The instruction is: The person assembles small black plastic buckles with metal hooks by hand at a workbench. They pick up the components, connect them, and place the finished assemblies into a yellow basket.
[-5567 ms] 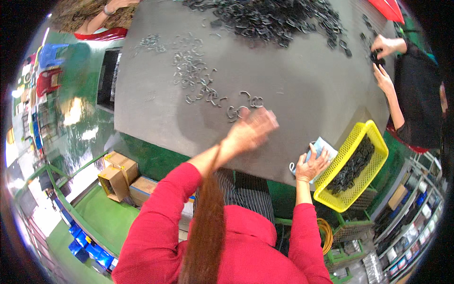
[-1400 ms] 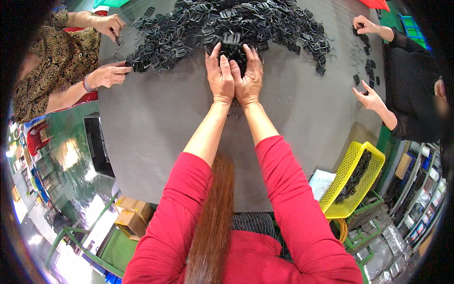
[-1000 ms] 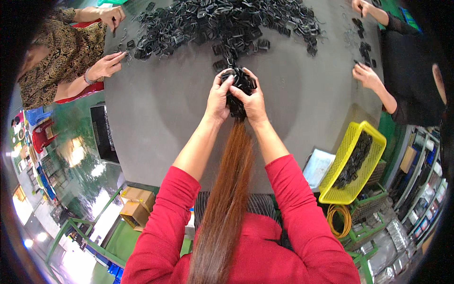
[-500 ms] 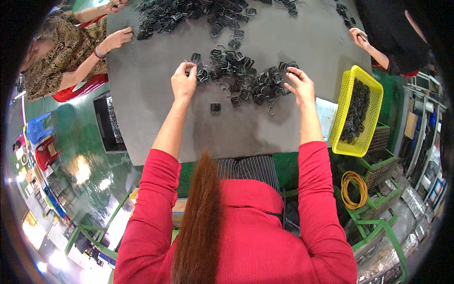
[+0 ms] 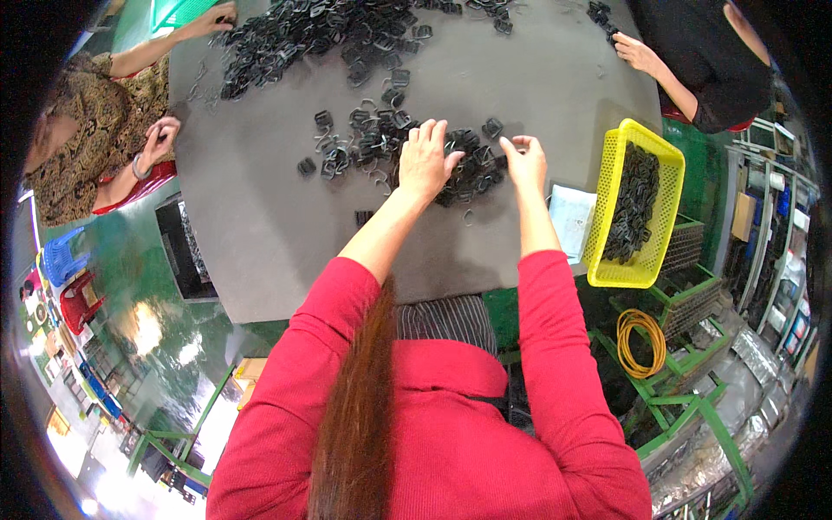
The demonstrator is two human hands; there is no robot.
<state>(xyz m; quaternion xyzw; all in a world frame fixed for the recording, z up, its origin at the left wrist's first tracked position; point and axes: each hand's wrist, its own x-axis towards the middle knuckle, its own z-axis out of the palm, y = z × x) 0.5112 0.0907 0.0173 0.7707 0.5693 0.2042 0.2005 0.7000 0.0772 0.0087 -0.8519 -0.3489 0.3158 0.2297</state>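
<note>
My left hand [image 5: 423, 162] reaches over the middle of a loose pile of small black buckles [image 5: 373, 130]. Its fingers are stretched forward and the thumb points out to the right, covering part of the pile. At the pile's right edge my right hand [image 5: 526, 162] has its thumb and fingers apart, close to a dark piece beside the thumb. Thin wire-like hooks show among the buckles. A single buckle [image 5: 492, 128] lies just beyond the right hand, another buckle [image 5: 306, 166] at the pile's left, and a third buckle [image 5: 363, 217] nearer to me.
Right of my hands, a yellow basket [image 5: 635, 275] holds more black pieces, with a pale blue sheet [image 5: 571, 223] beside it. A larger black heap [image 5: 303, 39] spreads over the grey table's [image 5: 277, 251] far side. Co-workers sit left [image 5: 95, 139] and right [image 5: 693, 61].
My left hand has left the pile's left edge and moved right over its middle, its pinch opened. The right hand has shifted slightly inward. The view has turned a little.
</note>
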